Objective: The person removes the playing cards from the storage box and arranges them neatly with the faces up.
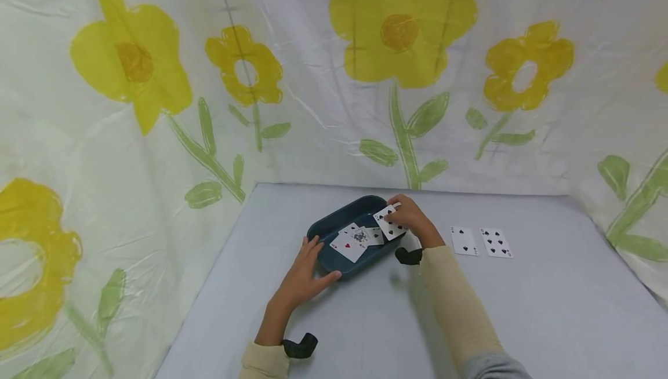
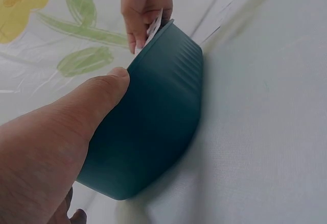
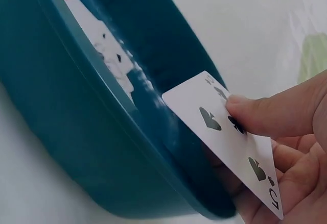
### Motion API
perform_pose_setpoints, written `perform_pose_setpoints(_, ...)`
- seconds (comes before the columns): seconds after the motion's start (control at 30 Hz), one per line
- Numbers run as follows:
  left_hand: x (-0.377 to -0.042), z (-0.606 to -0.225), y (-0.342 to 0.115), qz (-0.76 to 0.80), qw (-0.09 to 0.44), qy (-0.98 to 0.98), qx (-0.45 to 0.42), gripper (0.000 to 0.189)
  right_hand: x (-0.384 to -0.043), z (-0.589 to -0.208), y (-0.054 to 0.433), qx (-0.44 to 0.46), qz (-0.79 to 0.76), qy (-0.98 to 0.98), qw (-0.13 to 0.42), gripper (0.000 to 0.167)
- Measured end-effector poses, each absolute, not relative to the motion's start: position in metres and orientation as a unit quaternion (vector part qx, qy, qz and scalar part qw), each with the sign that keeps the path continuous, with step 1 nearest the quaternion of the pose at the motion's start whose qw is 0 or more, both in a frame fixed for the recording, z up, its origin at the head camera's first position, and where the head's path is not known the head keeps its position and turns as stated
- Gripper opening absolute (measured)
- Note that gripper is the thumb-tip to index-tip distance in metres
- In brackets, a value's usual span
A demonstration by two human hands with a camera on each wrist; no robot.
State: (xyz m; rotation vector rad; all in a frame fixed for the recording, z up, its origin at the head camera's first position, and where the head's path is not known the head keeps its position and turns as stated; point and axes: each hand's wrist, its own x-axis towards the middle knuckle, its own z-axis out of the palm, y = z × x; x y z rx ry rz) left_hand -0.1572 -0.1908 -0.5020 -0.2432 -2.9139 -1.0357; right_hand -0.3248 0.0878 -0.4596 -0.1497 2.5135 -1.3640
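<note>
A dark teal oval tray (image 1: 334,221) stands tilted across the table, several playing cards inside. On that pile lie a card with a red heart (image 1: 348,248) and one with an ornate black design (image 1: 360,236). My right hand (image 1: 409,217) pinches a five of spades (image 3: 219,137) over the tray's right end, thumb on its face and fingers beneath. The left hand (image 1: 302,274) rests around the tray's near left end, fingers spread. In the left wrist view its thumb (image 2: 110,83) touches the outer wall just under the rim.
Two face-up cards lie on the white table (image 1: 376,327) right of my right forearm: a two of spades (image 1: 464,241) and a six of spades (image 1: 496,243). A white curtain with yellow flowers (image 1: 402,31) hangs behind the table's far edge.
</note>
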Motion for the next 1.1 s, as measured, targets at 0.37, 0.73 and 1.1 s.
perform_pose_setpoints(0.37, -0.159, -0.501, -0.190, -0.335, 0.018, -0.938, -0.086, 0.094, -0.323, -0.455, 0.126, -0.028, -0.489, 0.862, 0.133, 0.042)
perform_pose_setpoints(0.73, -0.159, -0.501, -0.189, -0.328, 0.012, -0.941, -0.085, 0.095, -0.314, -0.454, 0.171, 0.008, -0.479, 0.865, 0.148, 0.049)
perform_pose_setpoints(1.1, -0.157, -0.501, -0.189, -0.333, 0.015, -0.940, -0.078, 0.096, -0.306, -0.456, 0.217, 0.035, -0.493, 0.859, 0.131, 0.054)
